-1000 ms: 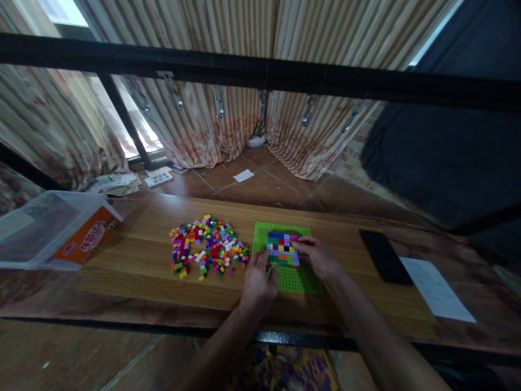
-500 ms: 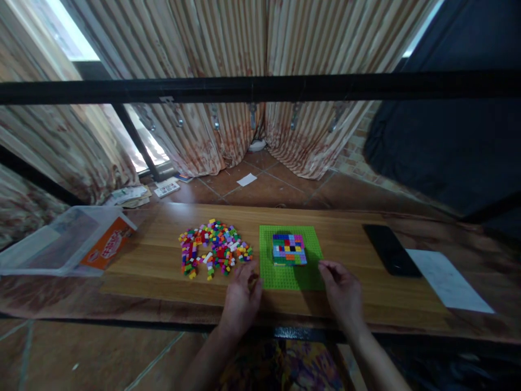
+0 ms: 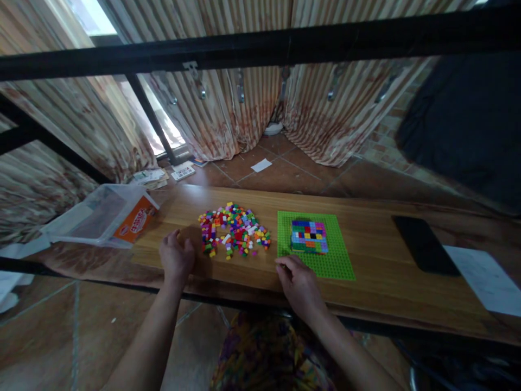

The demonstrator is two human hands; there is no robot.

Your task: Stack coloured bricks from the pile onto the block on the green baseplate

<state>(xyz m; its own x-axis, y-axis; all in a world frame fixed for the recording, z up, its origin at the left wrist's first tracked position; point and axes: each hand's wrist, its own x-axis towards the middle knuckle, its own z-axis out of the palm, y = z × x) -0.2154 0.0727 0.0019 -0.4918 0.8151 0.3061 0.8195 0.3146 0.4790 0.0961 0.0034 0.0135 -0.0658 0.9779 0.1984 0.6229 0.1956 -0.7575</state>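
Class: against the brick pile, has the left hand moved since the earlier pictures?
Yes, leftward: the left hand, earlier at the green baseplate right of the brick pile, is now left of that pile.

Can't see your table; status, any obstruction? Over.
Left hand left of loose multicoloured plastic bricks. Right hand hiding near-left corner of green studded plastic baseplate. Rectangular multicoloured brick block on baseplate.

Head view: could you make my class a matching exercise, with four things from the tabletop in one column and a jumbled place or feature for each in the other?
1. Black slab
2. Green studded plate
3. Loose bricks
4. Clear box

A. Between the left hand and the plate
B. Bears an orange label
C. Next to the white paper
D. Under the built block

Pairs: 1-C, 2-D, 3-A, 4-B
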